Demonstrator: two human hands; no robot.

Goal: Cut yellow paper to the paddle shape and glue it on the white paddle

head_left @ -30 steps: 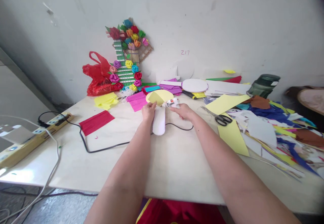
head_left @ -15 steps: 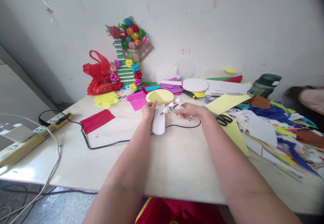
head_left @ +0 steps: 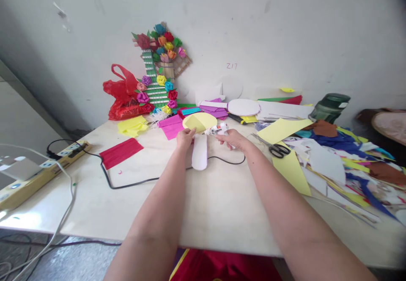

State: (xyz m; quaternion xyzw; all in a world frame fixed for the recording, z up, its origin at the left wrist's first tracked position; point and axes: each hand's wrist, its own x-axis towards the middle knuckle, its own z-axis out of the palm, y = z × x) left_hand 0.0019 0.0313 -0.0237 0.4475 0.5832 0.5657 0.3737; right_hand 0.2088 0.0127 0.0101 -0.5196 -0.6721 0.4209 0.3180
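My right hand (head_left: 234, 139) is closed around a white hot glue gun (head_left: 218, 129). The gun's nozzle points left, at the upper end of a white rounded paper strip (head_left: 199, 156) with a purple edge. That strip lies on the table below a pale yellow paper oval (head_left: 207, 121). With fingers pinched, my left hand (head_left: 185, 139) grips the paper piece where strip and oval meet. Its fingertips hide part of that join.
A black cord (head_left: 133, 183) runs from the power strip (head_left: 63, 162) across the table. Scissors (head_left: 278, 150) lie on yellow paper at right, beside heaped paper scraps (head_left: 326, 158). A paper-flower craft (head_left: 155, 82), red bag (head_left: 122, 99) and green bottle (head_left: 330, 107) stand by the wall.
My right hand has moved the glue gun's nozzle up the white strip, away from me, towards the yellow oval. My left hand stays on the paper piece.
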